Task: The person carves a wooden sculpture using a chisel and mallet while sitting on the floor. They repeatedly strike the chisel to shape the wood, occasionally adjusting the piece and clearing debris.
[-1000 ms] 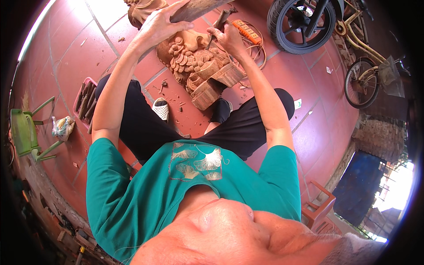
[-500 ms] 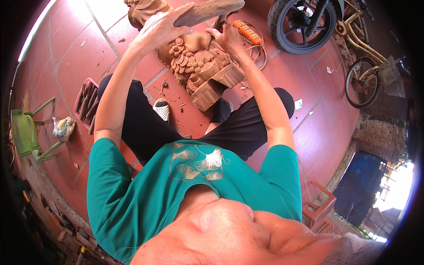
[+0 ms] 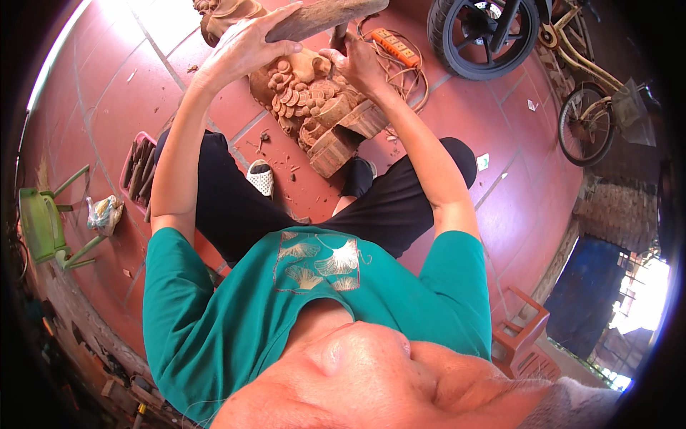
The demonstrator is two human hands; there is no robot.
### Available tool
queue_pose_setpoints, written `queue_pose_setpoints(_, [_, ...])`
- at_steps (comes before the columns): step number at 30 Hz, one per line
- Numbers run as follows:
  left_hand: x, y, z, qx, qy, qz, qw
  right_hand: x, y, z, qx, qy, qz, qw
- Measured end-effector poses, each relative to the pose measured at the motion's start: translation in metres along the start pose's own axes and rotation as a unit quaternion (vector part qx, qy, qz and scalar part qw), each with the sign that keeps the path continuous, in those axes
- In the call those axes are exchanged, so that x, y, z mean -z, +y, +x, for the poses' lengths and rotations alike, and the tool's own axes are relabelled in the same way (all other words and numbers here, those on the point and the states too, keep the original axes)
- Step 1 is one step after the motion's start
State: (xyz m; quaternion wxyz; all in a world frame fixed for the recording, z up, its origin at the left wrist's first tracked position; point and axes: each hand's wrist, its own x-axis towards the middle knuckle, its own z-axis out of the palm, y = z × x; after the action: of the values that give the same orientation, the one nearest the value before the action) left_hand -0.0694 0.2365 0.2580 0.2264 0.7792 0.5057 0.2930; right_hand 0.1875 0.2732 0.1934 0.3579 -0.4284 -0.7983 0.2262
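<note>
A brown carved wooden figure (image 3: 314, 100), covered in rounded, scale-like relief, lies tilted on the floor between my feet. My left hand (image 3: 246, 53) is closed on a long, worn wooden mallet (image 3: 325, 17), thumb below and fingers above, over the far part of the carving. Close by on the right, my right hand (image 3: 357, 64) wraps round a chisel (image 3: 339, 37). Its dark handle stands up just under the mallet, and whether the two touch I cannot tell. The chisel's thin blade points down at the carving, its tip partly hidden by my fingers.
An orange power strip (image 3: 395, 47) with coiled cable lies right of the carving. Beyond stand a motorbike wheel (image 3: 484, 36) and a bicycle (image 3: 586, 125). On the left are a pink basket (image 3: 140, 168) of tools and a green chair (image 3: 41, 223). Wood chips (image 3: 263, 139) litter the tiles.
Both hands, with the mallet and chisel, have shifted slightly left over the carving. The whole view has also moved a little. Both grips look the same.
</note>
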Motion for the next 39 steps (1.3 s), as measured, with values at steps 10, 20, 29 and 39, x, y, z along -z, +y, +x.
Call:
queue_pose_setpoints(10, [0.010,0.011,-0.002,-0.010,0.049,0.008,0.999,0.028,-0.004,-0.003,-0.098,-0.021,-0.062,0.993])
queue_pose_setpoints(20, [0.014,0.062,0.001,-0.103,0.157,-0.049,0.981,0.014,0.015,-0.008,-0.110,0.005,0.049,0.993])
queue_pose_setpoints(29, [-0.006,0.022,0.003,0.025,-0.014,0.021,0.999,0.020,0.002,-0.005,-0.045,-0.008,-0.045,0.998])
queue_pose_setpoints(39, [-0.010,0.014,0.004,-0.056,0.065,-0.010,0.996,0.003,0.002,-0.007,-0.009,-0.009,-0.014,1.000])
